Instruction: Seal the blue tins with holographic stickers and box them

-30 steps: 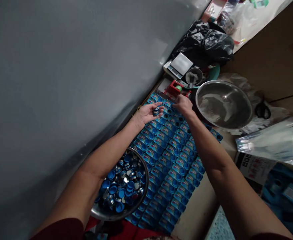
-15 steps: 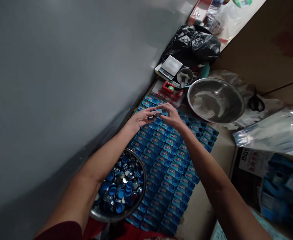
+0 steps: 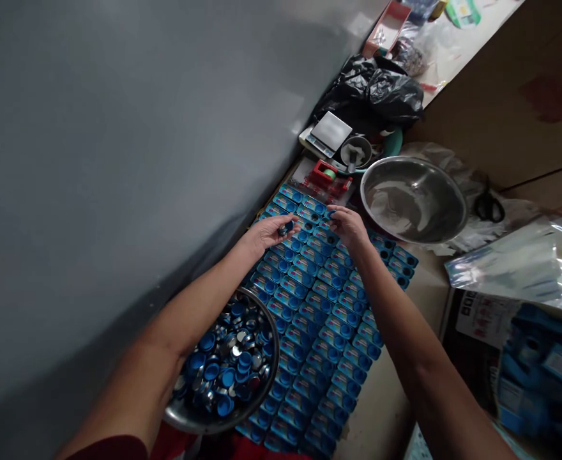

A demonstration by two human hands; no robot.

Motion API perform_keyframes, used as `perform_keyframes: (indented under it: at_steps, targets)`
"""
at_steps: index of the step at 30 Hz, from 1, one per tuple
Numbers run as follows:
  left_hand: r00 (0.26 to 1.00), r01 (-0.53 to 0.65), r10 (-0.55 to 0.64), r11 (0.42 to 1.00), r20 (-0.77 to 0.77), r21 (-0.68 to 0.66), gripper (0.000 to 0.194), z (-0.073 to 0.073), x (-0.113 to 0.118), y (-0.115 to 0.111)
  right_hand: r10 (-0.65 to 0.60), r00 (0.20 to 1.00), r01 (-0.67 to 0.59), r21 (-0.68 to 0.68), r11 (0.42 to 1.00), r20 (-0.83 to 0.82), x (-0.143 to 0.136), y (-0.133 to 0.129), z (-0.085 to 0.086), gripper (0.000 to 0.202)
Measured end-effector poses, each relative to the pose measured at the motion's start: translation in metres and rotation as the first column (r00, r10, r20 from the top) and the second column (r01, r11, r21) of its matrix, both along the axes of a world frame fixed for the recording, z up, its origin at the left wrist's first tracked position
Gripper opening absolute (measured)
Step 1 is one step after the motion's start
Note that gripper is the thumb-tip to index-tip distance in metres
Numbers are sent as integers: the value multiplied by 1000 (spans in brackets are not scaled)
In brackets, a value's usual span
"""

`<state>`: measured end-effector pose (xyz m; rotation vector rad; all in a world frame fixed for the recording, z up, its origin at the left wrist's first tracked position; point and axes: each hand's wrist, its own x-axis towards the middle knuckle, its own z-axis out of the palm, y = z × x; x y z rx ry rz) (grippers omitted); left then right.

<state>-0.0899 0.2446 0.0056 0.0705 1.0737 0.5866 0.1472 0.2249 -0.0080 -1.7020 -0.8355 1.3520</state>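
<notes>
My left hand (image 3: pixel 272 231) is half curled, palm up, around a few small blue-and-silver caps (image 3: pixel 287 227). To its right, my right hand (image 3: pixel 349 225) has its thumb and fingertips pinched together over the far rows of blue cards; a bit of blue shows at the fingertips, too small to be sure of. Rows of blue printed cards (image 3: pixel 303 275) cover the table, many with a round blue cap or a dark round hole at one end. Below my left forearm, a metal bowl (image 3: pixel 275 345) holds many loose blue and silver caps.
Beyond the cards stand a red tape dispenser (image 3: pixel 323 172), a small digital scale (image 3: pixel 330 132), a metal cup (image 3: pixel 356 152) and a large steel basin (image 3: pixel 412 163). Black scissors (image 3: pixel 489 206) lie right of it. A grey wall (image 3: pixel 118 160) borders the left side.
My hands have moved apart: the right went rightward and slightly down from the left, its fingers drawing together. My left hand stays near its place, still holding caps. The view has shifted slightly.
</notes>
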Motion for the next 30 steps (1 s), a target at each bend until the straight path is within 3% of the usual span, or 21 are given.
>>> perform_keyframes:
  at_steps: [2, 3, 6, 8, 11, 14, 18, 21, 23, 24, 27, 28, 30]
  targets:
    - [990, 96, -92, 995, -104, 35, 17, 4, -4, 5, 107, 951, -126, 47, 991, 290, -7, 5, 3, 32]
    - [982, 132, -123, 990, -140, 57, 20, 6, -6, 7, 157, 880, -200, 48, 979, 449, -11, 8, 4, 28]
    - [974, 175, -160, 981, -162, 80, 30, 8, -10, 11, 293, 565, -346, -101, 933, 772, -24, 20, 3, 22]
    - [969, 194, -179, 978, -170, 76, 34, 7, -11, 12, 384, 407, -355, -244, 902, 829, -29, 32, 0, 21]
    - [971, 195, -182, 979, -158, 68, 33, 2, -12, 10, 520, 338, -332, -418, 846, 784, -26, 55, -4, 22]
    - [980, 157, -146, 985, -135, 73, 28, -3, -11, 3, 567, 363, -330, -467, 820, 739, -19, 66, 0, 24]
    - [983, 33, -12, 993, -183, 112, 21, -8, -7, -8, 413, 444, -345, -273, 898, 795, -27, 41, 13, 21]
    - [975, -19, 61, 982, -216, 188, 19, -9, -1, -14, 222, 736, -302, 15, 953, 640, -46, 8, 13, 21]
    - [968, -22, 76, 975, -238, 220, 18, -9, 7, -16, 195, 923, -254, 143, 957, 332, -55, -9, 5, 34]
    - [966, -18, 74, 975, -249, 223, 18, -9, 12, -18, 200, 966, -227, 166, 960, 162, -56, -15, -1, 40]
    - [977, 12, 32, 979, -210, 205, 16, -3, 26, -20, 160, 973, -142, 119, 983, -167, -45, -22, -15, 50]
    - [984, 29, 5, 982, -181, 186, 15, 0, 28, -20, 138, 974, -123, 92, 988, -179, -38, -21, -17, 49]
    - [990, 67, -50, 989, -130, 134, 12, 8, 29, -19, 122, 992, -120, 62, 991, -28, -26, -17, -16, 43]
